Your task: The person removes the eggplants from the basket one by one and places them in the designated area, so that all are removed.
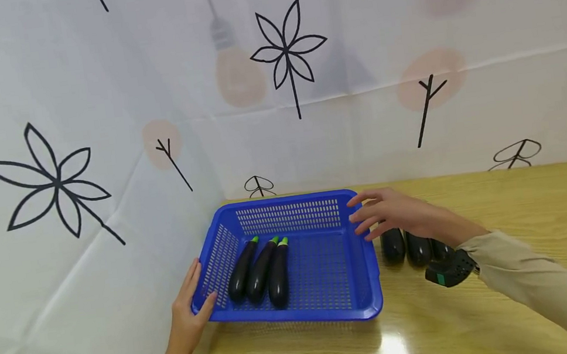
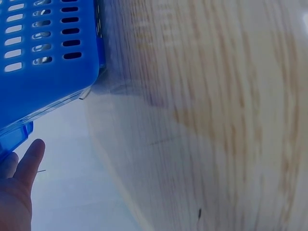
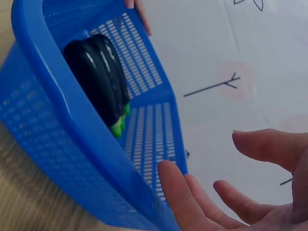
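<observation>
A blue plastic basket (image 1: 322,272) with slotted walls stands on the table. Inside it, on the left half, three dark eggplants (image 1: 256,272) with green stem ends lie side by side. My left hand (image 1: 186,316) holds the basket's left rim, thumb over the rim and fingers along the outer wall. Over at the right rim, my right hand (image 1: 394,213) hovers with fingers spread and nothing in them; the right wrist view shows its fingers (image 3: 185,199) close by the rim. More eggplants (image 1: 418,249) lie on the table beneath my right wrist, partly hidden by it.
The light wood table (image 1: 543,216) extends to the right of the basket. A white cloth (image 1: 363,132) printed with plants and bulbs hangs behind the table and along its left side, close to the basket's left wall.
</observation>
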The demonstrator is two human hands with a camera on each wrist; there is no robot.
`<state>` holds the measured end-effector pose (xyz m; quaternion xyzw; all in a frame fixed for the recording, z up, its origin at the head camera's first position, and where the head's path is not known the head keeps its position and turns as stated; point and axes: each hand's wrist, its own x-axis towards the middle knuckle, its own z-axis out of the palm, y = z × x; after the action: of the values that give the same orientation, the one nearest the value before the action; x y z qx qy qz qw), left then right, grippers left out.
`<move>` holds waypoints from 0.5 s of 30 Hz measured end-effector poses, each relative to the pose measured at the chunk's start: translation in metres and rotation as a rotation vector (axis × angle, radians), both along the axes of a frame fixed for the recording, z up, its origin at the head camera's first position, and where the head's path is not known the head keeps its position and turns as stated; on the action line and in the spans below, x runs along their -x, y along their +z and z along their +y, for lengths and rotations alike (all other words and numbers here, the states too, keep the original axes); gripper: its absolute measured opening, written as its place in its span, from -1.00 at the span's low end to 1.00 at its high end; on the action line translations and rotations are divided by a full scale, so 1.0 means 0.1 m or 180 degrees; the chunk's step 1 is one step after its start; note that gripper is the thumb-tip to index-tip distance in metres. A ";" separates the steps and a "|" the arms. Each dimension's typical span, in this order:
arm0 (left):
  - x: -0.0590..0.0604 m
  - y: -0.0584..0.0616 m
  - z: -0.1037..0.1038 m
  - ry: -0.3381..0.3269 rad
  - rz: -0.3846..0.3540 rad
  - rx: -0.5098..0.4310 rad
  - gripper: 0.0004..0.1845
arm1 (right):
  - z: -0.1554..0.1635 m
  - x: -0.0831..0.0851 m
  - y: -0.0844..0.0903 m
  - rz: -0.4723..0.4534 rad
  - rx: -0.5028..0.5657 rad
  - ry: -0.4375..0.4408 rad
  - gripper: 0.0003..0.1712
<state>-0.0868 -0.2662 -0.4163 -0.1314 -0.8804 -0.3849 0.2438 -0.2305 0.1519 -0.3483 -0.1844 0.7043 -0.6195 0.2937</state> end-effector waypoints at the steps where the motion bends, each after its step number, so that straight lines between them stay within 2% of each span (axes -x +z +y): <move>1: 0.00 0.00 0.00 -0.0015 0.0007 0.0011 -0.32 | -0.03 0.00 -0.01 -0.0032 -0.0001 0.0013 -0.32; 5: 0.01 0.01 0.02 -0.0017 -0.0008 0.0029 -0.33 | -0.15 0.01 -0.02 -0.0118 -0.0025 0.0057 -0.31; 15: -0.01 0.04 0.06 0.0128 -0.0120 -0.0064 -0.34 | -0.42 0.01 -0.02 -0.0270 -0.0004 0.0164 -0.30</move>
<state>-0.0854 -0.2606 -0.4119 -0.1039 -0.8835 -0.3911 0.2361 -0.2318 0.1101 -0.3499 -0.1760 0.6866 -0.6185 0.3392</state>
